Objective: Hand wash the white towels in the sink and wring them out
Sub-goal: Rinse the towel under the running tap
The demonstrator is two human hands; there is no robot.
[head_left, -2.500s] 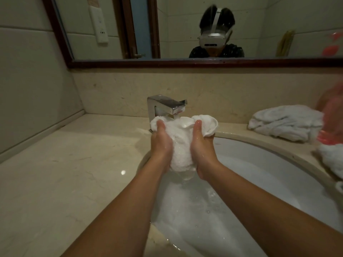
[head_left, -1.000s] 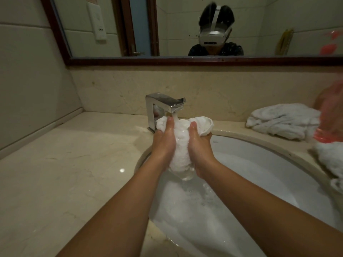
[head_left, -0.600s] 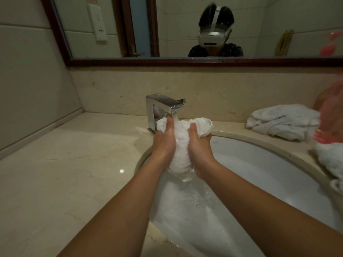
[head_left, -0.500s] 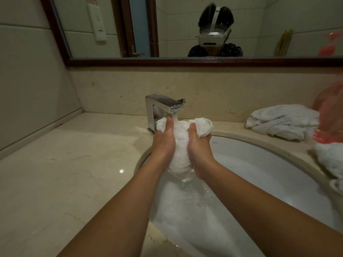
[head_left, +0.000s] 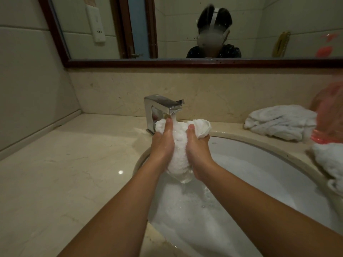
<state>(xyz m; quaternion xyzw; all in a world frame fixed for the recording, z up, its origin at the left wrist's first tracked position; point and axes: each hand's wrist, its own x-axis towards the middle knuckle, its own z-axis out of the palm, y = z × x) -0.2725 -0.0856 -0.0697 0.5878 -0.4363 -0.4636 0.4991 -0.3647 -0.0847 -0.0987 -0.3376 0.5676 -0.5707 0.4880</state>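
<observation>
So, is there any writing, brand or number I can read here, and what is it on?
No legible text anywhere.
White wall plate in the mirror: small dark marks, too small to read.
Red marks at the mirror's right: blurred, unreadable.
Tap and held towel: no brand or label showing.

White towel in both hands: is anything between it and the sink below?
Nothing visible. The white towel, gripped by the left hand and right hand under the faucet's stream, hangs directly over the sink; only foamy water lies beneath it.
</observation>
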